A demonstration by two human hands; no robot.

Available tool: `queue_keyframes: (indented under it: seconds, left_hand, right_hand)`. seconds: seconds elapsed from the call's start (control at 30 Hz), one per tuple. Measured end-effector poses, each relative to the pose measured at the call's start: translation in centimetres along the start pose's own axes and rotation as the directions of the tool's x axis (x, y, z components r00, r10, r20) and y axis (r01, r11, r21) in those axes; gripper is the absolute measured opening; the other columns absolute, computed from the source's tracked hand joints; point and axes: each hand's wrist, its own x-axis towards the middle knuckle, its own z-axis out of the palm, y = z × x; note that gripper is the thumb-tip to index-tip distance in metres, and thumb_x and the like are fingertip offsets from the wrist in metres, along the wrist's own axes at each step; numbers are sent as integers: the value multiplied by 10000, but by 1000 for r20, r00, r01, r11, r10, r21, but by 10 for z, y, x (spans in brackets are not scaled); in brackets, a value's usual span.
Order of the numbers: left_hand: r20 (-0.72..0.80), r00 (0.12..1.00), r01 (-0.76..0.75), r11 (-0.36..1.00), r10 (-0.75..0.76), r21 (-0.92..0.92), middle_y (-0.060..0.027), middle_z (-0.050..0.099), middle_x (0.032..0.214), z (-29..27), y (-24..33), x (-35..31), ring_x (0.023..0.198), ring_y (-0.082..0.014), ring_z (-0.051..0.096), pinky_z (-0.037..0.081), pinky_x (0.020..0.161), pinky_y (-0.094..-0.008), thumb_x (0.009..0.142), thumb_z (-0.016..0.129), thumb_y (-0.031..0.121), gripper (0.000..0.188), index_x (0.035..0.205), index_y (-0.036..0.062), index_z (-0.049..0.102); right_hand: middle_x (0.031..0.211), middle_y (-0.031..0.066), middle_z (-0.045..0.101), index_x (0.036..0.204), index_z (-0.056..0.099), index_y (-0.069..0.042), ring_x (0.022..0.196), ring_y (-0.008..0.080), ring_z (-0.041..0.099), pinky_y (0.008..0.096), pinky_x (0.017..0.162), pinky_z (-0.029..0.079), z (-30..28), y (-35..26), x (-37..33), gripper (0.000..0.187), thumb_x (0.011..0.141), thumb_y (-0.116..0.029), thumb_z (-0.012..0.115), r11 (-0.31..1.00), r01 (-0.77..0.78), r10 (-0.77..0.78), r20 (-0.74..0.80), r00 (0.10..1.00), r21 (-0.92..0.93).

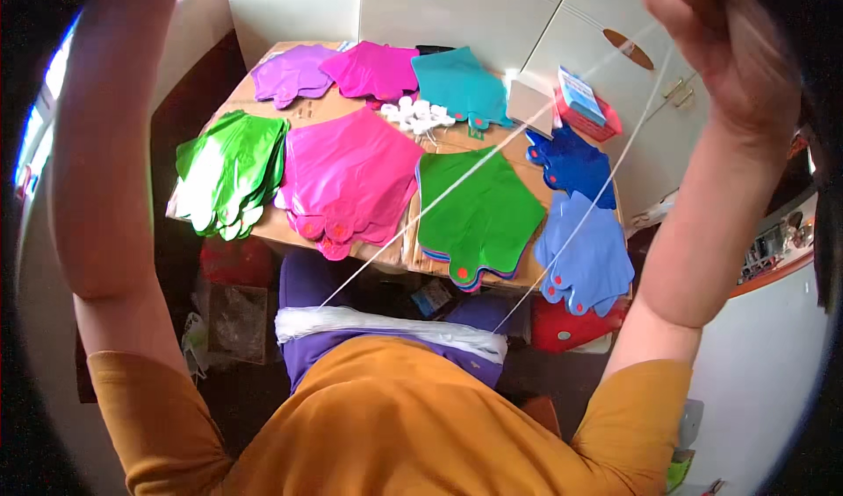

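Note:
My right hand (724, 53) is raised at the upper right, its fingers curled and partly cut off by the top edge. Two taut strands of white string (442, 196) run up toward it from a white hank of string (386, 327) lying across my lap. My left arm is also raised, and the hand lies beyond the top edge. Between my arms, flat stacks of shiny, pointed pieces with red dots lie on the table: a pink stack (351, 176), a dark green stack (479, 211), a bright green stack (230, 167) and a light blue stack (584, 255).
Purple (292, 73), magenta (369, 68), teal (461, 83) and dark blue stacks (572, 164) lie farther back on the cardboard-covered table (399, 248). Small white pieces (417, 114) sit among them. A red basket (606, 125) stands at the back right before white cabinets (457, 13).

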Motion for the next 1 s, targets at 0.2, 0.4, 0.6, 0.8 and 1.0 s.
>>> queue_keyframes:
  seconds: [0.2, 0.4, 0.6, 0.8, 1.0]
  left_hand:
    - [265, 769, 632, 754, -582, -177, -105, 650, 798, 114, -14, -40, 688, -144, 584, 455, 589, -287, 763, 683, 35, 74, 807, -20, 663]
    - [140, 920, 379, 744, -365, -551, -122, 643, 797, 183, -22, -89, 701, -172, 584, 463, 671, -288, 782, 693, 90, 119, 775, -28, 675]
    - [-469, 789, 266, 909, -397, -322, -94, 682, 917, 197, -28, -88, 578, -106, 586, 482, 519, -242, 871, 570, 29, 135, 974, -6, 649]
    - [-42, 980, 164, 906, -195, -390, -122, 671, 884, 220, -38, -115, 758, -196, 650, 514, 665, -299, 843, 588, 14, 107, 928, -12, 647]
    - [-543, 825, 105, 987, -156, -125, -101, 670, 892, 221, -78, -122, 666, -160, 606, 488, 584, -277, 853, 574, 40, 129, 970, 5, 616]
  right_hand:
    - [640, -2, 519, 876, 653, 5, 573, 78, 428, 220, 523, 320, -7, 59, -52, 132, 826, -114, 626, 914, -75, 145, 148, 978, -399]
    - [719, 16, 584, 811, 649, 0, 680, 65, 547, 212, 617, 433, -7, 94, -78, 62, 831, -58, 643, 938, 35, 28, 178, 984, -344]
    - [751, 95, 615, 802, 652, -79, 656, 179, 582, 306, 577, 445, 72, 185, -146, 125, 879, -87, 555, 954, -52, 104, 164, 981, -296]
    - [709, 69, 629, 782, 620, -31, 649, 167, 602, 266, 597, 465, 35, 158, -116, 111, 853, -116, 610, 976, -29, -4, -153, 988, -216]
    - [693, 71, 613, 740, 599, -19, 651, 154, 560, 255, 646, 436, 71, 152, -135, 116, 830, -88, 622, 994, -94, 78, 259, 963, 49]
